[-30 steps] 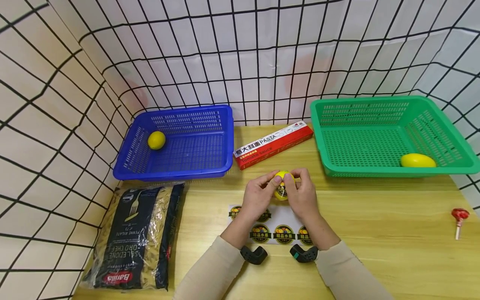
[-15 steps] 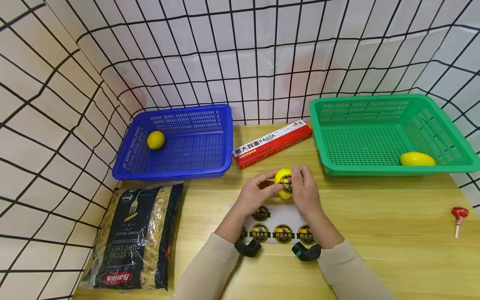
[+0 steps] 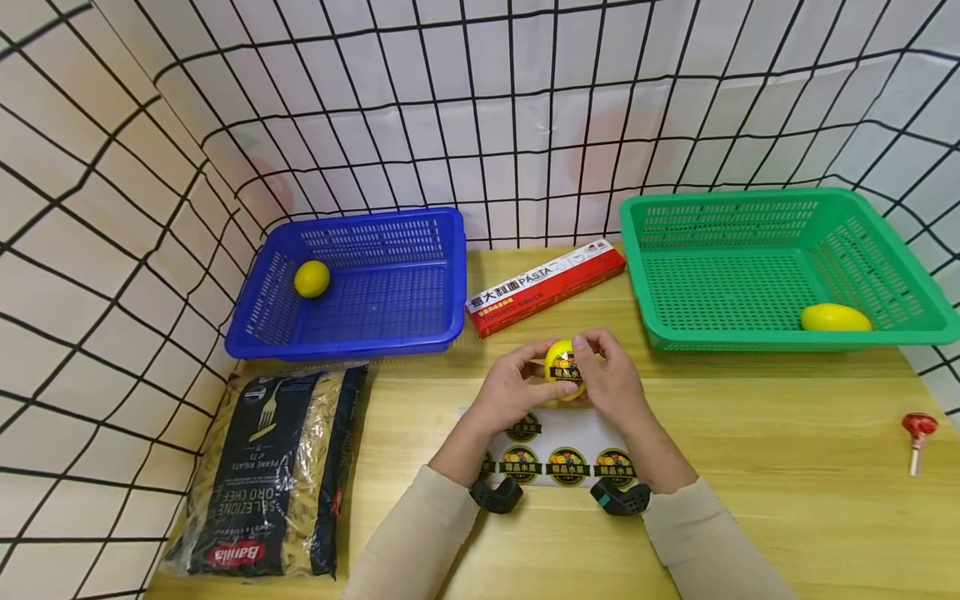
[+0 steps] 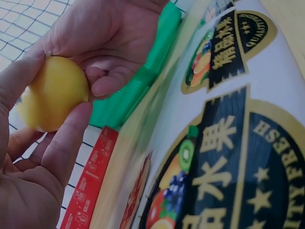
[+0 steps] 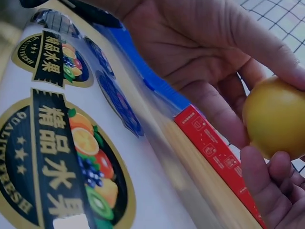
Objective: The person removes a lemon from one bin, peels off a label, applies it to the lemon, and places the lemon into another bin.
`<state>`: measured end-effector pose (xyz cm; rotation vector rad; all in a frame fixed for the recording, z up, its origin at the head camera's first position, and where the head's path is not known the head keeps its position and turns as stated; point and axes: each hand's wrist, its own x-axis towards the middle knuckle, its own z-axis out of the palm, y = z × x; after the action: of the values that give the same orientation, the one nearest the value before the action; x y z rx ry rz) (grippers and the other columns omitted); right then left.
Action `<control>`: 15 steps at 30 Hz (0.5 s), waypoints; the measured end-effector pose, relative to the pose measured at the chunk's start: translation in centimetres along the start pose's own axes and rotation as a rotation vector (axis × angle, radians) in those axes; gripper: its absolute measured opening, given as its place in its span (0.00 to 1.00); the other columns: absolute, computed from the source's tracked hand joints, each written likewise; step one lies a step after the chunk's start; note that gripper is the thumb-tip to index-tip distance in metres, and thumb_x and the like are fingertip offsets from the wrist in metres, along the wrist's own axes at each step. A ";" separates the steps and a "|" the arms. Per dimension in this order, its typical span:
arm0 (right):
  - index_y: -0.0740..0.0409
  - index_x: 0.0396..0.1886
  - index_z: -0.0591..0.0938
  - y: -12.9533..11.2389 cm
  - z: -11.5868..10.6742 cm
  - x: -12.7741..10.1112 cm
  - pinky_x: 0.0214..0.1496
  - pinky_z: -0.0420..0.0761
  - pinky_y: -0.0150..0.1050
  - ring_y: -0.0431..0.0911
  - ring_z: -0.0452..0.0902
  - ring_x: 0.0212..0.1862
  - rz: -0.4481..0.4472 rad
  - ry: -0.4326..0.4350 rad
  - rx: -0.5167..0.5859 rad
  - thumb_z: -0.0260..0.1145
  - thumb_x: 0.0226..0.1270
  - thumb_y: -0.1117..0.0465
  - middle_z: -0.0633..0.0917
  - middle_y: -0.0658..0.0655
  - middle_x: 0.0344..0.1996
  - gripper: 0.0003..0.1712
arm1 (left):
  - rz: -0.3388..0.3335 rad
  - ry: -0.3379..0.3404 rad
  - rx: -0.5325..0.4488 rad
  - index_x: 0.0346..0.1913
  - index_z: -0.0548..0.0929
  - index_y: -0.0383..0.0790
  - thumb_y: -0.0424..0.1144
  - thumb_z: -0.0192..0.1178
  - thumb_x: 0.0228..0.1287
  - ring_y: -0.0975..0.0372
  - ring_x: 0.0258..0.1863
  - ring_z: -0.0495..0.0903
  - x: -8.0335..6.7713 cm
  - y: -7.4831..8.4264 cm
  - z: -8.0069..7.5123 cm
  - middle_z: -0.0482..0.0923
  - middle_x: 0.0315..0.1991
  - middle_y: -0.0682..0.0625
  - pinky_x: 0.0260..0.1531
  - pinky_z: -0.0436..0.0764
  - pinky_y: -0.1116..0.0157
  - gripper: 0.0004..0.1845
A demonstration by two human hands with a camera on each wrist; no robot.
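Observation:
Over the middle of the table a yellow lemon (image 3: 555, 350) is held between both hands. A round black-and-gold fruit sticker (image 3: 562, 372) lies on its side facing the head camera. My left hand (image 3: 504, 390) grips the lemon from the left, thumb low by the sticker's edge. From the right, my right hand (image 3: 617, 385) holds it too, with the thumb on the sticker's upper right. Both wrist views show the lemon's bare yellow skin between curled fingers. Below the hands lies a white sheet of stickers (image 3: 570, 423), partly covered by the forearms.
A blue basket (image 3: 352, 345) holding one lemon stands back left. A green basket (image 3: 750, 340) with a yellow oval fruit (image 3: 836, 317) stands back right. Between them lies a red pasta box (image 3: 547, 287). A penne bag (image 3: 270, 475) is at left, a red lollipop (image 3: 918, 427) at right.
Both thumbs were on the lemon's front a second ago. The right thumb then shifted to the right edge, uncovering the sticker, and now lies over its upper right. The left thumb has moved lower.

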<state>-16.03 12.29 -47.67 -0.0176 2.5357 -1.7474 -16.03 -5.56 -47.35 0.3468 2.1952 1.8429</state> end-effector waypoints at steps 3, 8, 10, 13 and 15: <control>0.59 0.56 0.75 0.1 -0.1 0.1 0.48 0.77 0.40 0.51 0.74 0.46 -0.021 0.027 -0.051 0.51 0.80 0.42 0.77 0.63 0.51 0.25 | 0.005 -0.020 0.061 0.68 0.79 0.47 0.40 0.77 0.56 0.63 0.47 0.83 0.0 0.0 -0.1 0.83 0.57 0.49 0.40 0.83 0.69 0.34; 0.60 0.53 0.75 0.2 -0.1 0.3 0.43 0.83 0.40 0.49 0.77 0.42 -0.012 -0.008 0.019 0.55 0.80 0.44 0.76 0.63 0.46 0.23 | -0.021 -0.029 0.069 0.67 0.79 0.48 0.43 0.76 0.58 0.61 0.48 0.82 -0.1 0.1 -0.2 0.83 0.56 0.50 0.40 0.84 0.66 0.33; 0.61 0.52 0.74 0.2 0.0 0.3 0.33 0.86 0.39 0.46 0.79 0.33 -0.004 -0.039 0.060 0.57 0.79 0.45 0.74 0.62 0.43 0.23 | -0.036 -0.014 0.065 0.65 0.80 0.48 0.45 0.76 0.59 0.61 0.47 0.82 -0.2 0.1 -0.2 0.84 0.54 0.51 0.39 0.84 0.65 0.31; 0.63 0.51 0.73 0.3 -0.1 0.4 0.25 0.86 0.41 0.45 0.79 0.24 0.005 -0.084 0.083 0.59 0.79 0.47 0.73 0.62 0.41 0.22 | -0.050 0.003 0.087 0.63 0.81 0.49 0.47 0.76 0.58 0.61 0.45 0.82 -0.2 0.1 -0.1 0.84 0.52 0.52 0.37 0.84 0.65 0.30; 0.61 0.51 0.74 0.3 -0.2 0.4 0.33 0.85 0.37 0.44 0.79 0.29 -0.009 -0.074 0.024 0.59 0.78 0.46 0.74 0.61 0.41 0.21 | -0.047 0.003 0.131 0.64 0.81 0.49 0.47 0.78 0.56 0.61 0.46 0.81 -0.2 0.1 -0.1 0.84 0.52 0.53 0.37 0.84 0.65 0.32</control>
<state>-16.44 12.55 -47.96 -0.0909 2.4662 -1.7460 -15.88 -5.65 -47.22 0.3150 2.3119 1.6813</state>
